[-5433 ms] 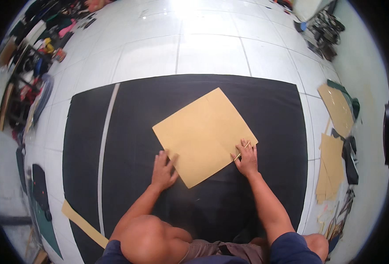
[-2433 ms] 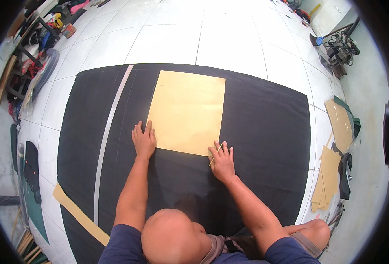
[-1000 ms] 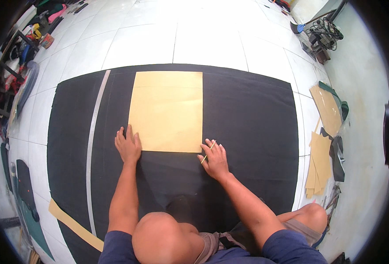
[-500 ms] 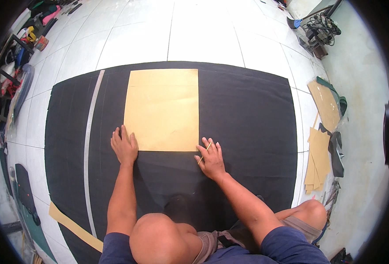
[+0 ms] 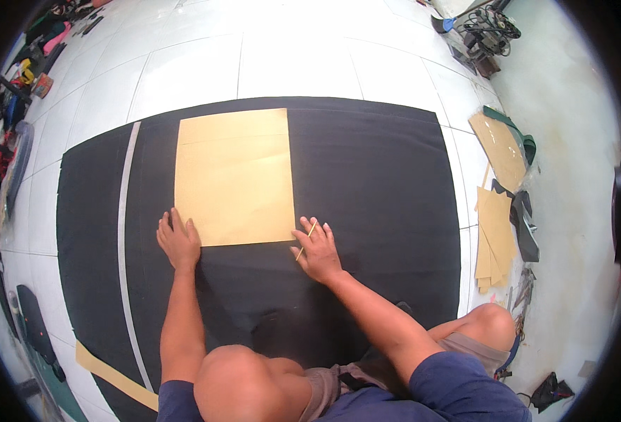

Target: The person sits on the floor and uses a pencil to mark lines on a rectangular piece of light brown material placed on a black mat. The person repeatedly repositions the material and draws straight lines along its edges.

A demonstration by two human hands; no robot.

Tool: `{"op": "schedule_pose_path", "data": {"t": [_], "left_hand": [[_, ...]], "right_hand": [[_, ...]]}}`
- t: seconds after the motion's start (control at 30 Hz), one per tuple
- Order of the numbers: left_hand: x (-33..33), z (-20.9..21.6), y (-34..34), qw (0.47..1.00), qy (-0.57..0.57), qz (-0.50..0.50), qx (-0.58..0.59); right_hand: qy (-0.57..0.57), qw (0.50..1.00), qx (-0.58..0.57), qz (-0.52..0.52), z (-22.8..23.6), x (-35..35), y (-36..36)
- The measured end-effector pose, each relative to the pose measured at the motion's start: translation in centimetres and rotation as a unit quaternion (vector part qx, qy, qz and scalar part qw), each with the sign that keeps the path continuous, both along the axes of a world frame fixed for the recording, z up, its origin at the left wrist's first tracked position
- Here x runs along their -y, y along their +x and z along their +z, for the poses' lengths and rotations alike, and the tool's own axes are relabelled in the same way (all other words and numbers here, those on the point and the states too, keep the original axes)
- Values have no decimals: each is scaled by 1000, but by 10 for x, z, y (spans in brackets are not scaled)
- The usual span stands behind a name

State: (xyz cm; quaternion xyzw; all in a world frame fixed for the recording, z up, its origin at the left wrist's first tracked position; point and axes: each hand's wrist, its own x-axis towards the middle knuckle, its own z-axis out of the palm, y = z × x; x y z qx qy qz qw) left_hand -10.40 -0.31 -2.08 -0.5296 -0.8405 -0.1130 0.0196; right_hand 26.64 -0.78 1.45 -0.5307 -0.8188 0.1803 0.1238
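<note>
A tan sheet of paper or card (image 5: 234, 176), roughly rectangular, lies flat on a large black cloth (image 5: 373, 183). My left hand (image 5: 179, 240) rests at the sheet's near left corner, fingers spread and pointing away from me. At the near right corner is my right hand (image 5: 319, 252), with a thin yellow pencil-like stick (image 5: 313, 230) held slantwise between its fingers. Its thumb side is close to the sheet's edge; whether it touches cannot be made out. A faint line crosses the sheet near its far end.
A long pale grey strip (image 5: 122, 232) runs along the cloth's left part. One tan strip (image 5: 113, 376) lies at the near left. Tan pieces (image 5: 494, 235) and dark scraps (image 5: 525, 228) are on the white tiles at right. Clutter lines the left; a wire-covered machine (image 5: 489, 35) stands far right.
The whole view has shifted, so the cloth, sheet and hands appear farther left and slightly turned. Both hands keep their places at the sheet's near corners.
</note>
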Motion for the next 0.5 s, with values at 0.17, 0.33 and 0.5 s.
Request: {"op": "schedule_pose_path", "data": {"t": [0.17,0.33,0.5], "left_hand": [[0,0,2,1000,6,-4,11],[0,1,2,1000,11,-5,12],[0,1,1,1000,6,-4,7]], "right_hand": [[21,1000,13,1,2,1,0],[17,1000,11,2,4,1,0],[13,1000,15,1,5,1,-1]]}}
